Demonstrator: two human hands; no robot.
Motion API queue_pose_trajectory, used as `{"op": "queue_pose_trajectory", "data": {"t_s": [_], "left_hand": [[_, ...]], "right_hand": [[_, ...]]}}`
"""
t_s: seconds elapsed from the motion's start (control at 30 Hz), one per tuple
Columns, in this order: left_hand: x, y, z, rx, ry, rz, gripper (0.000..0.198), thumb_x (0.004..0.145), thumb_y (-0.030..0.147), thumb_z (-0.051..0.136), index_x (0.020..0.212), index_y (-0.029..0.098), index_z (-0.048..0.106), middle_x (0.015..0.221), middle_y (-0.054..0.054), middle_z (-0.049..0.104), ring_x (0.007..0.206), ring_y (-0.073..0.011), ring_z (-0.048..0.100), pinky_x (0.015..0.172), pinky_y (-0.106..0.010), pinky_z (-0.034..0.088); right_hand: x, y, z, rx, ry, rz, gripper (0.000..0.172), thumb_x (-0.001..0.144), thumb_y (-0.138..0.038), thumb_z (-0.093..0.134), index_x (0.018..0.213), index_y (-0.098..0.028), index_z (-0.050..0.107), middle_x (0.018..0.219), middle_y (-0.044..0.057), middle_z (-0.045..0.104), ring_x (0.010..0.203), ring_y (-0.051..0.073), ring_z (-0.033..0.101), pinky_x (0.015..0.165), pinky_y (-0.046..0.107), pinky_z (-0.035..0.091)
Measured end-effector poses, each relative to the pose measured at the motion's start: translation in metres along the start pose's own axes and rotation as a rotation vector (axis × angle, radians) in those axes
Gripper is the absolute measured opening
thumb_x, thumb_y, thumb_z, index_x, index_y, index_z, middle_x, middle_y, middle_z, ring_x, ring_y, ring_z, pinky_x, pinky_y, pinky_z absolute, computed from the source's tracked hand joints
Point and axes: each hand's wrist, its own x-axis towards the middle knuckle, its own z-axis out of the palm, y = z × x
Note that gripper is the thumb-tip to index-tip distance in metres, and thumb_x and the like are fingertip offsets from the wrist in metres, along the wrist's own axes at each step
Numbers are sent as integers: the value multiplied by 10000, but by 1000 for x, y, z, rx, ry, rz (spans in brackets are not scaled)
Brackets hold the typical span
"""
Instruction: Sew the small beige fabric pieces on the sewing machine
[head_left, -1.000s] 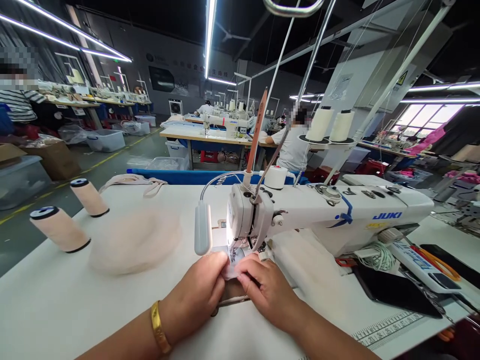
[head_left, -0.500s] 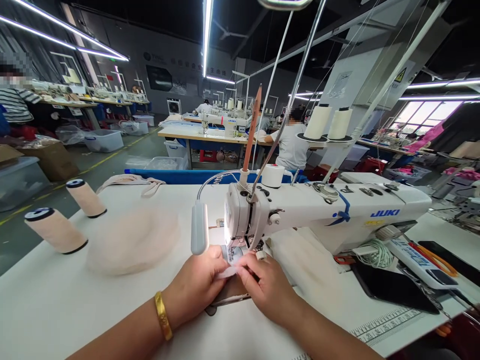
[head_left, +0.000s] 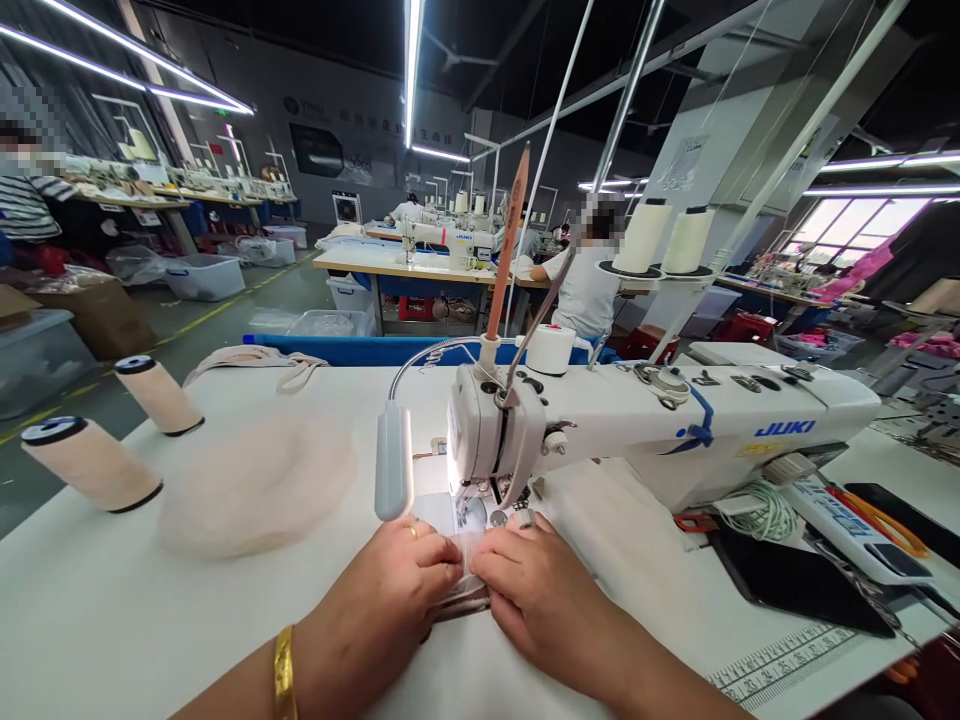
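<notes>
In front of the sewing machine's (head_left: 495, 430) needle area, a small piece of thin pale fabric (head_left: 471, 552) is stretched between my two hands. My left hand (head_left: 401, 585), with a gold ring and bracelet, pinches its left side. My right hand (head_left: 532, 580) grips the right side, its fingers curled close to the presser foot. Both hands are closed, and the fabric's lower part is partly hidden by them. A lit lamp (head_left: 394, 460) hangs just above my left hand. More sheer beige fabric (head_left: 615, 520) lies under the machine arm, right of my right hand.
Two beige thread cones (head_left: 94, 465) lie tilted on the left, beside a sheer beige fabric heap (head_left: 259, 485). At right are a black phone (head_left: 799, 580), a coil of pale cord (head_left: 757, 512), orange-handled scissors (head_left: 885, 520) and a ruler (head_left: 795, 660). Co-workers sit at machines beyond.
My hands have come closer together, and the left has turned, showing its back and ring. The fabric now stands more upright between my fingers. The view has shifted slightly.
</notes>
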Motion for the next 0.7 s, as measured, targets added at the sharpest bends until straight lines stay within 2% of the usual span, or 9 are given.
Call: {"op": "queue_pose_trajectory", "data": {"t_s": [0.23,0.43,0.7], "left_hand": [[3,-6,-1,26,-15,-6,323,936,-6,448,878,207,683,891,-37,751,742,-201,662,703,-352,470],[1,-6,-4,22,-21,17,322,940,-24,447,893,203,672,867,-28,751,745,-198,663,713,-354,475],[2,-10,-2,54,-22,19,291,963,6,454,912,195,669,893,-33,758,752,-206,657,721,-359,489]], "right_hand": [[3,5,8,-34,30,29,196,876,-21,542,857,-215,565,873,5,655,790,205,511,733,343,308],[2,4,9,16,46,10,250,880,-4,525,944,-223,629,948,11,688,814,207,548,745,344,335],[4,5,10,-14,72,-4,264,885,-1,504,924,-234,623,892,25,667,796,214,559,759,335,374]]}}
